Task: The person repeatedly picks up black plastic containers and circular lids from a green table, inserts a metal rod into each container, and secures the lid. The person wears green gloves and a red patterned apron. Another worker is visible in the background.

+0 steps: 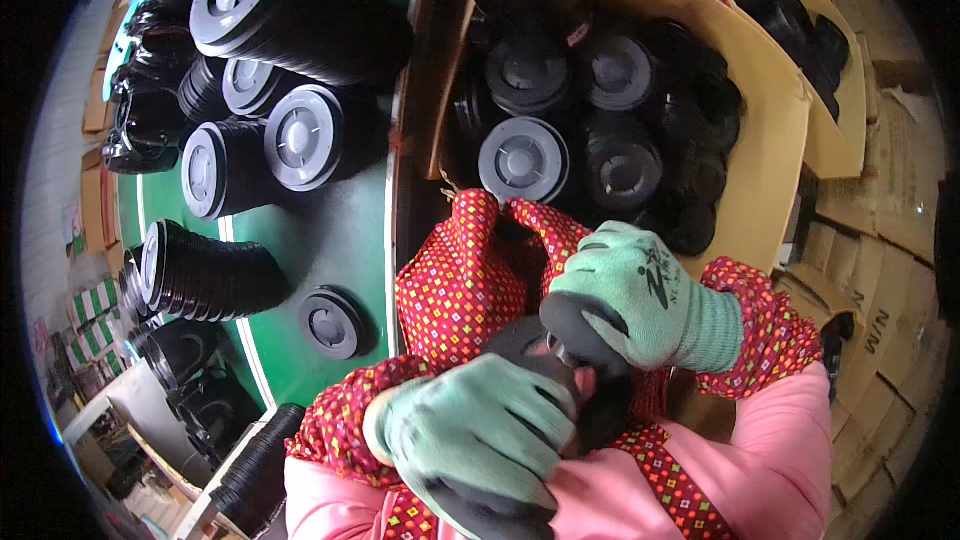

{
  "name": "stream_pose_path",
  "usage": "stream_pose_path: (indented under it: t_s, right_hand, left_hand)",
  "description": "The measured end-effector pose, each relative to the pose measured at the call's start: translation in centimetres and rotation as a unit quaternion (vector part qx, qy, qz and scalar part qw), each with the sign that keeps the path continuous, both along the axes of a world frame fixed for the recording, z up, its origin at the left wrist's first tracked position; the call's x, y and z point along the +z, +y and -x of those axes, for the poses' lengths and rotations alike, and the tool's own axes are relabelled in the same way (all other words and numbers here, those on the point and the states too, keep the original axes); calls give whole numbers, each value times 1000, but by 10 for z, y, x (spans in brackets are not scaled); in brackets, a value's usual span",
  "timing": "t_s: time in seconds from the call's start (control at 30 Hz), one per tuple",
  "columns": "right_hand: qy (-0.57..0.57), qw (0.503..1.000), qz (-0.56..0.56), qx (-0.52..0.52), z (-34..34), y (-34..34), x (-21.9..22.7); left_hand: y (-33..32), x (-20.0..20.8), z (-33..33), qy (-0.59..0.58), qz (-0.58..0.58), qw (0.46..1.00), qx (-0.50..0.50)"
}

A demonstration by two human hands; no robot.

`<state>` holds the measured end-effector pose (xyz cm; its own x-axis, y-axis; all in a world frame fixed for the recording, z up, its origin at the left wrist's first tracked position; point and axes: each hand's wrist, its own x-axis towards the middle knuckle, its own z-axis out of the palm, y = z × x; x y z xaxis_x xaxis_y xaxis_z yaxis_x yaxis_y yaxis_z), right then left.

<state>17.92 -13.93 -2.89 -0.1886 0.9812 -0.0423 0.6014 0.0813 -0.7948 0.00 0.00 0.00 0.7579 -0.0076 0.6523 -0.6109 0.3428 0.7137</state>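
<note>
My left hand point(478, 430), in a pale green glove with dark-coated fingers, is closed at a black rounded part point(518, 337) in front of my body. My right hand point(645, 295), gloved alike, has its fingers curled at the part's upper right side. A small shiny bit and a reddish patch show between the hands. What the right fingers grip is hidden behind the glove, and the part's full shape is covered. Under it lies my red patterned apron point(462, 285).
On the green table point(290, 365) at left stand stacks of black round parts point(225, 270) with grey faces. A single black disc point(332, 323) lies near its edge. An open cardboard box point(765, 175) ahead holds several black round parts point(523, 160). Flattened cardboard point(870, 330) is at right.
</note>
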Motion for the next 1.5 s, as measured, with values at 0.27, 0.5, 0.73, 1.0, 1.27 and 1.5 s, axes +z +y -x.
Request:
stream_pose_path:
  t_s: [0.27, 0.5, 0.73, 1.0, 1.27, 1.5]
  right_hand:
    - [33, 952, -227, -201, 29, -7, -62]
    - [19, 963, -124, -239, 20, -14, 25]
    - [152, 982, 60, -91, 71, -67, 49]
    - [142, 968, -64, -195, 80, -79, 15]
    - [262, 896, -86, -348, 62, -59, 35]
    - [-952, 245, -182, 21, 112, 50, -37]
  left_hand:
    - [21, 2, -3, 105, -183, 970, 120]
    - [71, 25, 49, 58, -467, 815, 339]
    - [115, -75, 137, 231, -590, 597, 492]
    - [114, -146, 154, 310, -637, 527, 469]
    - [47, -52, 199, 329, -279, 810, 397]
    - [6, 46, 265, 254, -244, 835, 422]
